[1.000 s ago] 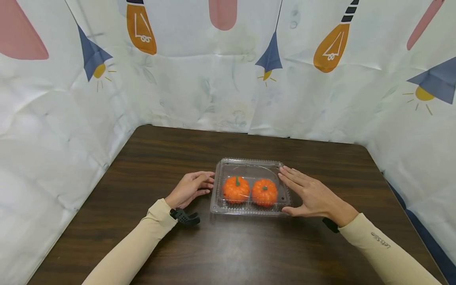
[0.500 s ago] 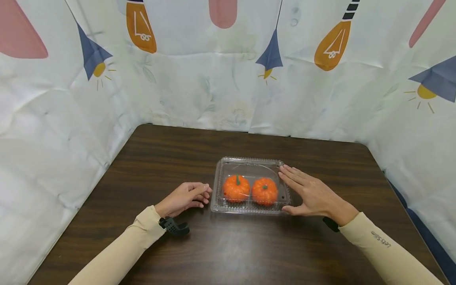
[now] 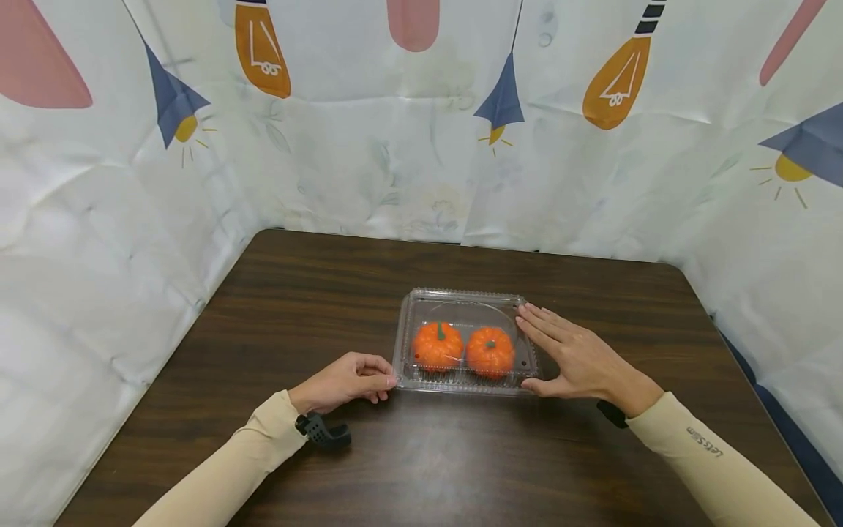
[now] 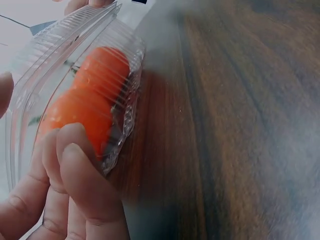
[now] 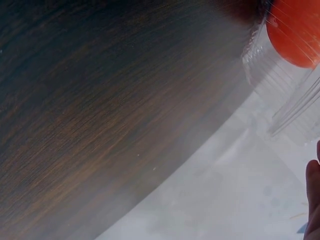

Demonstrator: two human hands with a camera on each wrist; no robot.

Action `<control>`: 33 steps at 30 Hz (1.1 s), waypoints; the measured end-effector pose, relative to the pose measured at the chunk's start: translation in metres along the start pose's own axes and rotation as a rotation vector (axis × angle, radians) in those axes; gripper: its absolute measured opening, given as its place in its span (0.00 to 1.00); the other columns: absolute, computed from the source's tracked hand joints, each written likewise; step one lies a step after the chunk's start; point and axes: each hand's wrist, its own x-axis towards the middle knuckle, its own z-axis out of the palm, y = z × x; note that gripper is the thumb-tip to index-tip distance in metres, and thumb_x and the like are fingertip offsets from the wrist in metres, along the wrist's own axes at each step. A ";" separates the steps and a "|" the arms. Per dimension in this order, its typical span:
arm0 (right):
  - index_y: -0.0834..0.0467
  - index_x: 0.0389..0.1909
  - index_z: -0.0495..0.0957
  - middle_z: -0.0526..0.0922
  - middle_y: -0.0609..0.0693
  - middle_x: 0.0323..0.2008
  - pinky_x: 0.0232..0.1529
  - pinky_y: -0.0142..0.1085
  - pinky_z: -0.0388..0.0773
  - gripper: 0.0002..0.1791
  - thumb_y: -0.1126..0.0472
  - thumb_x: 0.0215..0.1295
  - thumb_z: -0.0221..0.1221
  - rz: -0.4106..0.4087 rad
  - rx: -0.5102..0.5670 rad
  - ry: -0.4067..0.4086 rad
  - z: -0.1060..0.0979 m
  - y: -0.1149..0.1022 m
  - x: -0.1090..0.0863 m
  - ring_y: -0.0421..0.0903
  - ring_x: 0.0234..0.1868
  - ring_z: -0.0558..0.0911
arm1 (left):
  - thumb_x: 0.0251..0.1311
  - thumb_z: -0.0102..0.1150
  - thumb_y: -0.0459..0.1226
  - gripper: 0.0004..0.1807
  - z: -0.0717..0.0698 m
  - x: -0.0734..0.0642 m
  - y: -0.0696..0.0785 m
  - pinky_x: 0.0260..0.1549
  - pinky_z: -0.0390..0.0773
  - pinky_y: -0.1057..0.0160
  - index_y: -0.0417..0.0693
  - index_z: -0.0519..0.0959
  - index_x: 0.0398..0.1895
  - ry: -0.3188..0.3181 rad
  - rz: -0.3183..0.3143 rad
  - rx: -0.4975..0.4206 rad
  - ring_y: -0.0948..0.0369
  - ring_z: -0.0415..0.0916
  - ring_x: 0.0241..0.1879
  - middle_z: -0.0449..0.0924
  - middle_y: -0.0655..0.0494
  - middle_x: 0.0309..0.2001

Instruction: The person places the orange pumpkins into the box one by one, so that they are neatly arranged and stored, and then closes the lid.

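Note:
A clear plastic clamshell container [image 3: 470, 304] lies on the dark wooden table [image 3: 316, 293] with its lid down. Two small orange pumpkins with green stems are inside: the left pumpkin [image 3: 438, 347] and the right pumpkin [image 3: 490, 352]. My left hand [image 3: 345, 382] is at the container's front left corner, thumb and curled fingers pinching its edge. In the left wrist view the thumb [image 4: 87, 185] and fingertips come together beside the near pumpkin [image 4: 80, 112]. My right hand [image 3: 573, 359] rests along the right side, fingers straight on the lid's edge and thumb at the front right corner.
A white printed cloth [image 3: 369, 161] with lamp and bulb pictures hangs behind and beside the table. A dark band [image 3: 329, 433] is strapped at the left wrist. Beige sleeves [image 3: 718, 461] cover both forearms.
My left hand has slid from the container's left side toward the front, coming a little away and then onto the front left corner. My right hand and the container stay in place.

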 end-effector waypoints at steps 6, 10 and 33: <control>0.61 0.75 0.69 0.71 0.60 0.75 0.81 0.20 0.32 0.54 0.20 0.67 0.47 0.001 0.002 0.004 0.000 0.000 0.000 0.57 0.74 0.73 | 0.75 0.57 0.42 0.23 0.005 0.002 -0.001 0.39 0.85 0.69 0.23 0.77 0.51 -0.028 0.002 -0.035 0.64 0.81 0.36 0.80 0.55 0.37; 0.60 0.75 0.68 0.71 0.60 0.75 0.81 0.21 0.33 0.54 0.20 0.66 0.47 0.012 0.000 0.002 0.001 0.000 0.000 0.57 0.75 0.73 | 0.77 0.53 0.41 0.24 0.009 0.004 -0.002 0.36 0.84 0.70 0.20 0.76 0.50 -0.046 0.003 -0.055 0.65 0.80 0.33 0.79 0.56 0.35; 0.53 0.82 0.55 0.63 0.56 0.78 0.70 0.58 0.71 0.52 0.44 0.63 0.71 0.380 0.358 -0.056 -0.005 -0.003 -0.028 0.58 0.76 0.67 | 0.76 0.44 0.35 0.19 0.024 0.012 -0.005 0.31 0.82 0.70 0.26 0.79 0.39 -0.025 -0.010 -0.130 0.66 0.78 0.28 0.80 0.59 0.28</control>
